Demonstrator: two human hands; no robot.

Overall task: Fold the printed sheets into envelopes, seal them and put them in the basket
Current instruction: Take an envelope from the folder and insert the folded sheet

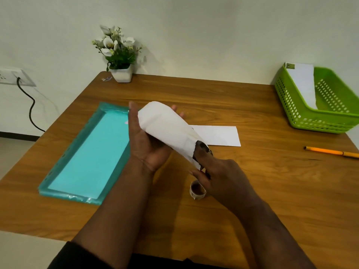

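Both hands are up off the bench with one folded white sheet (165, 125) between them; the left hand (147, 140) lies palm up beneath it, fingers fairly straight and cradling its far end, thumb standing along the near edge; the right hand (215, 171) pinches the near end, thumb and fingertips closed on the paper where a dark patch, print or a flap, I cannot tell which, shows at the corner. The sheet is bowed into a loose curve, not flat, so the folding looks done or nearly so and the sealing step seems to be the one in hand; whether the flap is stuck down is not visible.

Just under the right hand, on the bench, sits a small roll of tape (197, 190); behind the held sheet lies a flat white envelope (217, 135), partly hidden by it; to the left lies a teal packet (87, 156) of paper in clear wrap; a pencil (330, 152) lies to the right; the green basket (318, 121) stands at the far right corner with one white envelope (303, 84) already leaning inside; a flower pot (121, 74) stands at the back edge.

Next, I judge, the sheet wants flattening, its flap pressed or taped shut, then a carry well across to the basket; the curl could spring the fold open if the pinch loosens.
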